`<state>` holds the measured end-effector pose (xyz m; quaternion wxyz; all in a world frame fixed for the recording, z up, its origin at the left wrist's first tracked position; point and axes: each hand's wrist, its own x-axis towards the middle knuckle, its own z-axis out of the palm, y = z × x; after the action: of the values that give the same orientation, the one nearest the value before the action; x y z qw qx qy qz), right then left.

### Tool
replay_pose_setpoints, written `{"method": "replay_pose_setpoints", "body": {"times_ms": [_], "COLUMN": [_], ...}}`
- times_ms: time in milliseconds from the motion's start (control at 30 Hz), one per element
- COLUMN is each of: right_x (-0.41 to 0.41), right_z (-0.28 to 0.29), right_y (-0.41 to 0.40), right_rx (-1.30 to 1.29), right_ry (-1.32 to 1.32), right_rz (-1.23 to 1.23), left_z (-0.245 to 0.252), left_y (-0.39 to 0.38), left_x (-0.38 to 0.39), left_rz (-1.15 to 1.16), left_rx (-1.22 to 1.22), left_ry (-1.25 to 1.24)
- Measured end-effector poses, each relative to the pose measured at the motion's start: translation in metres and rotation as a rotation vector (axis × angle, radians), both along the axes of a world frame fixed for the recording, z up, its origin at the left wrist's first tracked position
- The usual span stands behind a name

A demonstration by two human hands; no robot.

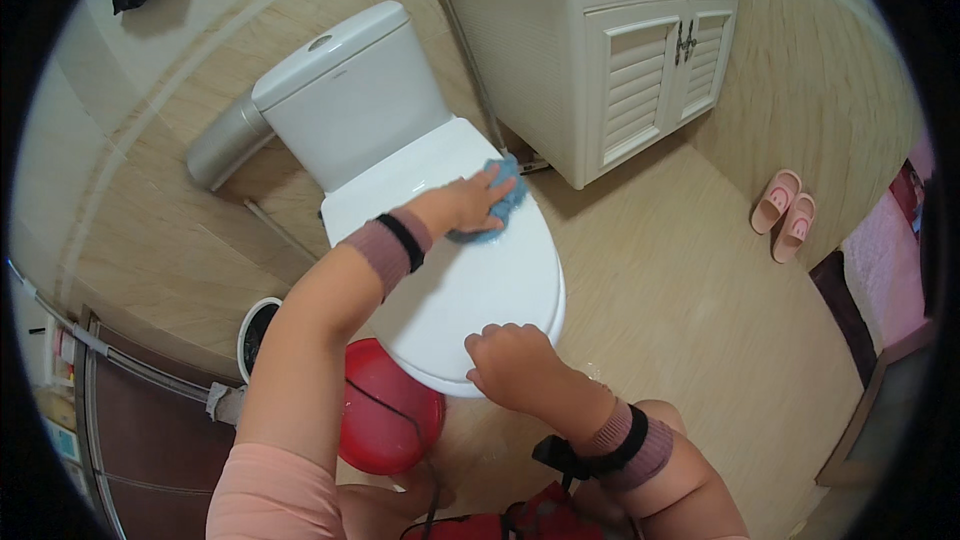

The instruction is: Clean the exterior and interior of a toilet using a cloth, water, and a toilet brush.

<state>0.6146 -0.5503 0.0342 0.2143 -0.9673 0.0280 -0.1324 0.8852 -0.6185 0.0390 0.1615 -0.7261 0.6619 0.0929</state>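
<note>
A white toilet with its lid [480, 300] down stands before me. On the lid's far right part, my left hand [476, 204] lies palm down over a blue cloth [508, 199], its fingers spread and pressing on it. Some of the cloth is hidden beneath the palm. Curled into a fist, my right hand [517, 364] is at the lid's front edge; nothing shows in it, and I cannot tell if it touches the lid. Both wrists wear mauve cuffs with black straps.
A red plastic basin [391, 412] is on the floor by the toilet's front left, with a dark cord across it. Behind my left forearm stands a lined waste bin [259, 326]. A white louvred cabinet [637, 75] is at the right, and pink slippers [784, 214] lie beyond.
</note>
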Motion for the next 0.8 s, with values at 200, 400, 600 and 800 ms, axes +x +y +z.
{"method": "replay_pose_setpoints", "body": {"times_ms": [200,400,600,800], "right_x": [0.015,0.009,-0.008,-0.006], "right_z": [0.011,0.016,0.02,0.033], "right_y": [0.014,0.021,0.014,-0.022], "right_rx": [0.044,0.096,0.094,0.264], "right_ry": [0.029,0.14,0.188,-0.049], "right_rz": [-0.056,-0.051,-0.019,-0.374], "left_z": [-0.011,-0.009,-0.022,-0.017], "left_y": [0.097,0.181,0.231,0.173], "left_x": [-0.059,-0.04,0.057,0.04], "left_rz": [-0.244,-0.084,0.349,0.565], "left_rx": [-0.102,-0.124,-0.245,-0.234], "left_ry": [0.116,0.089,0.107,-0.015]}}
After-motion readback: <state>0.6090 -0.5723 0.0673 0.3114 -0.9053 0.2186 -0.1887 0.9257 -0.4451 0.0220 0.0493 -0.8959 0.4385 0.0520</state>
